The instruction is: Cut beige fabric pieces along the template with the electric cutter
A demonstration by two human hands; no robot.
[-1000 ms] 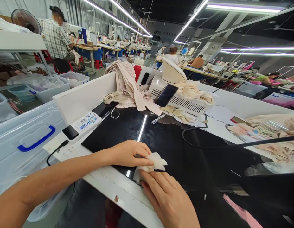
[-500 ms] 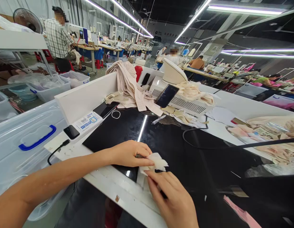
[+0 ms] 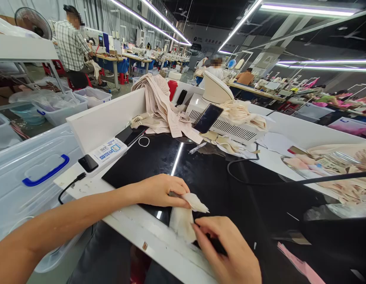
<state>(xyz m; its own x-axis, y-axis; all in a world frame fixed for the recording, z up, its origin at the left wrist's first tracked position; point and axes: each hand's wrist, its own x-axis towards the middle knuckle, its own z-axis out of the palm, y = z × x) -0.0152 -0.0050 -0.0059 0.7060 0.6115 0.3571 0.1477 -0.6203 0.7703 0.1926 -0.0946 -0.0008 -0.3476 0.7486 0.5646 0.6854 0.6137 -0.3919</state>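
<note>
While left hand (image 3: 167, 191) pinches cream cloth (image 3: 182, 224), right hand (image 3: 230, 244), fingers narrowed, touches cloth's right edge, grip unclear; white pen (image 3: 197, 148) lies beyond cloth on tabletop (image 3: 214, 177).

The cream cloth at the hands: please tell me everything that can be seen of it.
The cloth looks thin, soft, cream and creased. The left hand pinches its upper part, leaving a pointed flap out to the right. Its wider lower part reaches down towards the white table edge. The right hand is at its right side, apparently touching it.
</note>
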